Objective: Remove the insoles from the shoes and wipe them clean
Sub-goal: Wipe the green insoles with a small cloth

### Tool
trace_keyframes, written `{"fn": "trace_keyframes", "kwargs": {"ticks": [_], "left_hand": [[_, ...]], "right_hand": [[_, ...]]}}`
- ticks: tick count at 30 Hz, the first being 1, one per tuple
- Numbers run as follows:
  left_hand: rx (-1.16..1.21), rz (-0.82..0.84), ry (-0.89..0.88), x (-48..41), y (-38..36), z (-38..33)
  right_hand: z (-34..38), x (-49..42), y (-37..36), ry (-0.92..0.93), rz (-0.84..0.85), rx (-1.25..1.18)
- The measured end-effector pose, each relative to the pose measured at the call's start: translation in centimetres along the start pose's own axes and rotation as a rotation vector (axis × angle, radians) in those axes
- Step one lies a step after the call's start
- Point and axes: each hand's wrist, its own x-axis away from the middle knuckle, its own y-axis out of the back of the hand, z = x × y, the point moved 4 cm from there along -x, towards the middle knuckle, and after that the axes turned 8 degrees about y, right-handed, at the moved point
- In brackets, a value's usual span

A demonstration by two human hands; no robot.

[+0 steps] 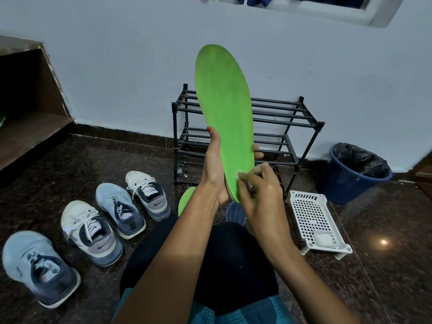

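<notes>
**Green insole held upright, a white scrap pressed to its heel**

Green foam, long and flat: the bright green insole [224,113] stands nearly upright at the middle of the view, toe end toward twelve o'clock, heel end down between the two hands. The left hand [214,169] clasps its lower part from the nine o'clock side, thumb laid along the edge and fingertips wrapping round to show at the far edge. The right hand [259,190] is closed on a small white wipe [240,176], pinched in the fingertips and touching the green face near the heel.

On the dark speckled stone floor [385,265], at about seven to nine o'clock, four shoes lie in a loose row: two pale blue running shoes [119,211] and two white lace-up trainers with navy collars [90,232], alternating. Just under the left wrist a second green insole [185,199] shows in part on the floor, and beside it, under the right hand, a dark blue insole with ridges [235,212], also partly covered.

Behind the raised insole a black two-tier tube shoe rack [280,118] stands against the pale wall. At three o'clock sits a blue bucket lined with a black bag [350,181]; near it, at four o'clock, a white perforated plastic tray on short legs [313,220] carries a small whitish packet at its near end. The person's dark-clothed knees fill the six o'clock edge.
</notes>
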Motion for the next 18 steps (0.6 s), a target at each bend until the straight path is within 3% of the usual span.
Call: {"fn": "trace_keyframes", "kwargs": {"ticks": [10,18], "left_hand": [[0.04,0.045,0.027,0.1,-0.4,0.2],[0.057,0.016,0.011,0.0,0.1,-0.2]], "right_hand": [[-0.5,-1.7,0.2,-0.028,-0.114,0.076],[0.3,-0.5,0.2,-0.02,-0.021,-0.007]]}}
